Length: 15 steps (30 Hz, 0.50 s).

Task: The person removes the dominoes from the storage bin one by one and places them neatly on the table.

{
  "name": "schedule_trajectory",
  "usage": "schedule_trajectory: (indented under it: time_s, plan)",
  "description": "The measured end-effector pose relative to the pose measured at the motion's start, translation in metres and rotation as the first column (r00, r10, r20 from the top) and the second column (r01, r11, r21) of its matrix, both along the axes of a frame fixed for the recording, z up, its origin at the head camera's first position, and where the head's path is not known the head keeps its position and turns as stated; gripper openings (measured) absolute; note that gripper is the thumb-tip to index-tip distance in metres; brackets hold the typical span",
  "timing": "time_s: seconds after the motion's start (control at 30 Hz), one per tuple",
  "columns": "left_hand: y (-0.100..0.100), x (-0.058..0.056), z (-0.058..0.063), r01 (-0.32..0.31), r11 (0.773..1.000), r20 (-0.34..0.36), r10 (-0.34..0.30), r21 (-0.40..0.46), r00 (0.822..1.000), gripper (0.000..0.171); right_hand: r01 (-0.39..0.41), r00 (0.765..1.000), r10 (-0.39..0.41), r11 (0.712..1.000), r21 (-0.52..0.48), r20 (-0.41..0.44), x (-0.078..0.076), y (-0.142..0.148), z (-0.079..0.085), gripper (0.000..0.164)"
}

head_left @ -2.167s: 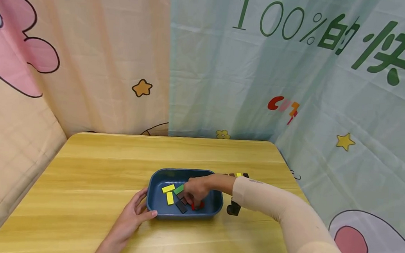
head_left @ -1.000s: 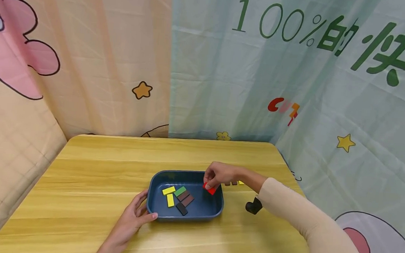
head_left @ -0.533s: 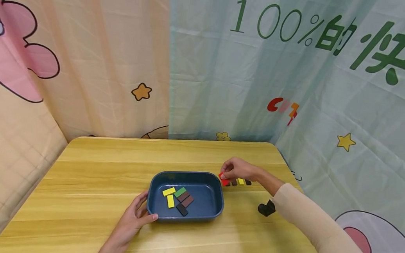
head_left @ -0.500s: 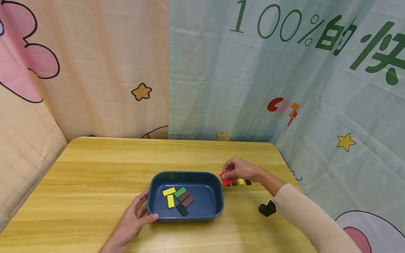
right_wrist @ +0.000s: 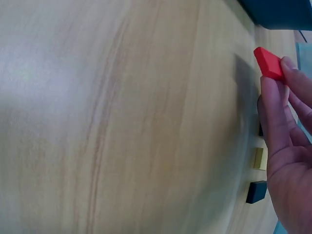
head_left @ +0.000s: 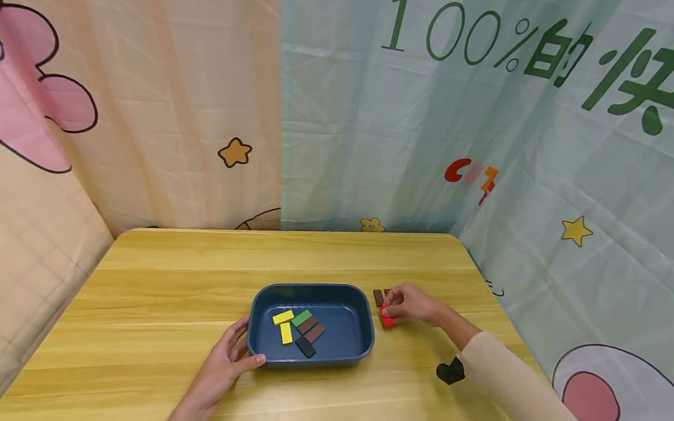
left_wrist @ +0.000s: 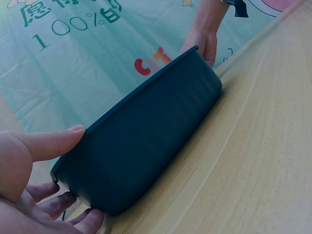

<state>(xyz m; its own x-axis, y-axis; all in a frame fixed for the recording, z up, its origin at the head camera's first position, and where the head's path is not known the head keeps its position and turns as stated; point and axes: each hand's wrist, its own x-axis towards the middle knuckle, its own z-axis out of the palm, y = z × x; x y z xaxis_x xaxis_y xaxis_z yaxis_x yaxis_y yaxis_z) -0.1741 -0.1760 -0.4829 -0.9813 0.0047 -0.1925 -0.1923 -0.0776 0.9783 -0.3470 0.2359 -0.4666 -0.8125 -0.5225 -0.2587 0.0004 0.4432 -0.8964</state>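
My left hand (head_left: pixel 217 368) grips the near left corner of a dark blue plastic tub (head_left: pixel 317 366), thumb at the rim and fingers around the outside, as the left wrist view shows. Inside lie yellow blocks (head_left: pixel 286 333), a green block (head_left: pixel 301 318), brown blocks (head_left: pixel 315 332) and a black block (head_left: pixel 305 346), all small and flat. Right of the tub, my right hand (head_left: pixel 411 305) pinches a red block (right_wrist: pixel 269 64) between thumb and fingers, low over the table. In the head view that hand partly hides a row of blocks.
From that row, a brown block (head_left: pixel 378 297) shows in the head view; a yellow block (right_wrist: pixel 260 159) and a black block (right_wrist: pixel 256 192) show in the right wrist view. The wooden table (head_left: pixel 193 259) ends at printed curtains (head_left: pixel 353 140) behind and at the sides.
My right hand has lifted the red block out of the tub, carried it right over the rim, then brought it nearer me, in front of the row. My left hand stays at the tub.
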Motion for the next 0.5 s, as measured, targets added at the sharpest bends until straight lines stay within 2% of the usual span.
schedule_trajectory:
  time_s: [0.3,0.5]
  plan:
    - [0.001,0.002,-0.006,0.005,1.000,-0.001,-0.005,0.016,1.000,0.086,0.063,0.998,-0.062,0.997,0.045,-0.011,0.009,0.000,-0.013,0.011]
    - [0.000,0.001,-0.004,0.003,1.000,-0.031,-0.003,0.003,1.000,0.086,0.128,0.991,-0.125,0.989,0.079,-0.050,0.010,-0.008,-0.014,0.012]
